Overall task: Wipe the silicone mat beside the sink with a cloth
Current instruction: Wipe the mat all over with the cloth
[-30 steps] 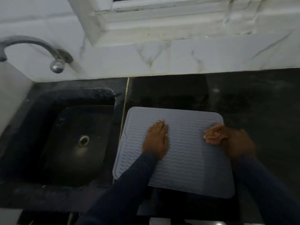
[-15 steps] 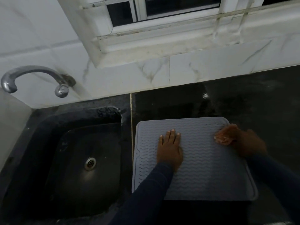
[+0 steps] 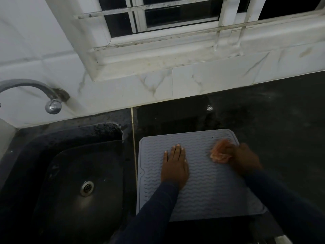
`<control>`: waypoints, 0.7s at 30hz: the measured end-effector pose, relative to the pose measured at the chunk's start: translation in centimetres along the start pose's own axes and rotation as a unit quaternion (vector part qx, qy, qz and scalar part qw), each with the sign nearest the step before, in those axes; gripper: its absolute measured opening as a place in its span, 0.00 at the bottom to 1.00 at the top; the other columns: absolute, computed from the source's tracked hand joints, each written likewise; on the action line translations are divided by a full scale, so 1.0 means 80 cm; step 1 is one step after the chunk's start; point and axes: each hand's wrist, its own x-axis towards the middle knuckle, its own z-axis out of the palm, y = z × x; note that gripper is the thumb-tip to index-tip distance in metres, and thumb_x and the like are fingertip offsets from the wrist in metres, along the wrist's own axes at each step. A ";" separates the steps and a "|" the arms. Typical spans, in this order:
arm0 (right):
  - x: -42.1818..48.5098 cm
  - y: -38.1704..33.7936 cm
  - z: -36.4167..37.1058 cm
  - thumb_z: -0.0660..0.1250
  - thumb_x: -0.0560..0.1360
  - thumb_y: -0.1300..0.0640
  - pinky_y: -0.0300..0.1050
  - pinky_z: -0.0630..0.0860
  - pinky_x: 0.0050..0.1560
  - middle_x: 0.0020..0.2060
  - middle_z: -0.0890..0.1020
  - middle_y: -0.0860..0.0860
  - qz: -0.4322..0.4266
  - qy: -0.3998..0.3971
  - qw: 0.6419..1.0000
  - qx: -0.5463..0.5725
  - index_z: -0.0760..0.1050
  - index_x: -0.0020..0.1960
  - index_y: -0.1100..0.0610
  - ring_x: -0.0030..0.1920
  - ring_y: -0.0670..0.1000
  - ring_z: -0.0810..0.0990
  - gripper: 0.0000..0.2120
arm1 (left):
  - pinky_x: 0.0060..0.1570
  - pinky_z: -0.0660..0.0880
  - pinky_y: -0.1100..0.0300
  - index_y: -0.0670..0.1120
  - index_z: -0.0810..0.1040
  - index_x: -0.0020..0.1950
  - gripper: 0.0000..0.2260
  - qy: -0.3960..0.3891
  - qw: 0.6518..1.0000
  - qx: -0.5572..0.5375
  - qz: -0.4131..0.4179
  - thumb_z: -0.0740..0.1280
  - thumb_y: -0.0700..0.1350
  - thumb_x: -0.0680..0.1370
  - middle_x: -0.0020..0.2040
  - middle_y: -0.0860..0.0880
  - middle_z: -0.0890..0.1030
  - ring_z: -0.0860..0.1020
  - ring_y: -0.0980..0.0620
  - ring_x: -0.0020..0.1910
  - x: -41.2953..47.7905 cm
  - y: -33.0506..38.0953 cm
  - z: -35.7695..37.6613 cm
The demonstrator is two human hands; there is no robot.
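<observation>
A grey silicone mat (image 3: 198,191) with a wavy ribbed surface lies on the dark counter just right of the sink (image 3: 70,182). My left hand (image 3: 175,166) rests flat on the mat's middle, fingers together and pointing away from me. My right hand (image 3: 246,161) holds a bunched orange-pink cloth (image 3: 220,151) pressed onto the mat near its far right corner. Both the cloth and that hand are motion-blurred. Dark sleeves cover both forearms and hide part of the mat's near side.
The dark sink has a metal drain (image 3: 87,188), and a curved chrome tap (image 3: 35,92) reaches over it from the tiled wall. The black counter (image 3: 281,129) extends right of the mat. A white-framed window (image 3: 175,20) sits above the backsplash.
The view has tilted up, showing more window. My right hand has slid the cloth leftward and further onto the mat's far right area. The left hand stays flat on the mat.
</observation>
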 end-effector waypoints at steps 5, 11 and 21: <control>0.007 -0.017 -0.037 0.62 0.75 0.39 0.46 0.75 0.53 0.53 0.81 0.54 0.121 0.012 0.991 0.054 0.78 0.58 0.46 0.55 0.56 0.78 0.17 | 0.73 0.35 0.52 0.48 0.48 0.78 0.24 0.006 1.000 0.002 -0.006 0.44 0.52 0.83 0.79 0.48 0.48 0.43 0.51 0.78 -0.001 0.002 0.000; -0.016 -0.145 0.024 0.59 0.80 0.48 0.49 0.64 0.71 0.68 0.74 0.46 -0.116 -0.034 0.988 0.094 0.74 0.67 0.44 0.68 0.51 0.70 0.17 | 0.74 0.37 0.49 0.50 0.51 0.78 0.28 -0.015 1.000 0.013 0.008 0.46 0.57 0.80 0.79 0.48 0.49 0.45 0.49 0.78 0.003 0.002 -0.002; 0.038 0.015 -0.033 0.62 0.71 0.33 0.48 0.77 0.49 0.49 0.84 0.53 0.119 0.018 0.993 -0.008 0.81 0.53 0.51 0.50 0.57 0.82 0.24 | 0.74 0.37 0.52 0.48 0.48 0.78 0.25 -0.002 1.000 0.002 -0.018 0.43 0.52 0.82 0.79 0.49 0.49 0.44 0.51 0.78 0.001 0.003 0.002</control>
